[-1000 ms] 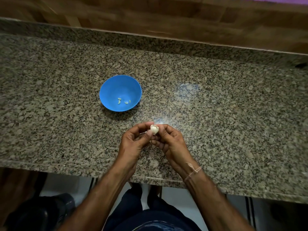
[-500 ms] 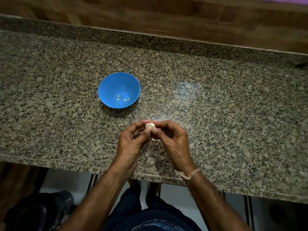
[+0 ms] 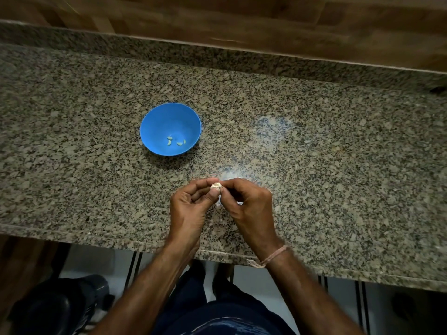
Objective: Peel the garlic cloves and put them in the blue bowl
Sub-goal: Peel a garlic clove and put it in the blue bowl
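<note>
A: You stand at a speckled brown granite table (image 3: 338,165) with a raised granite lip along its far edge. Behind that runs a wood-panelled wall (image 3: 242,25). A pale glare lies on the polished stone just beyond your hands.

B: Below the table's near edge you can see pale floor (image 3: 96,259), your dark trousers (image 3: 217,317), and a dark bulky object (image 3: 60,305) at lower left, too dim to name.

A: The blue bowl (image 3: 154,126) sits upright on the table, ahead and to the left of your hands, well apart from them. A few peeled cloves (image 3: 170,140) lie in its bottom.

B: Your left hand (image 3: 191,204) and right hand (image 3: 249,204) meet over the near part of the table. Their fingers are curled, and both pinch one garlic clove (image 3: 216,186) at the fingertips, above the stone. How much skin it carries, you cannot tell.

A: A pale scrap (image 3: 218,203) shows under your fingers, mostly hidden. A thread bracelet (image 3: 273,256) circles your right wrist.
</note>
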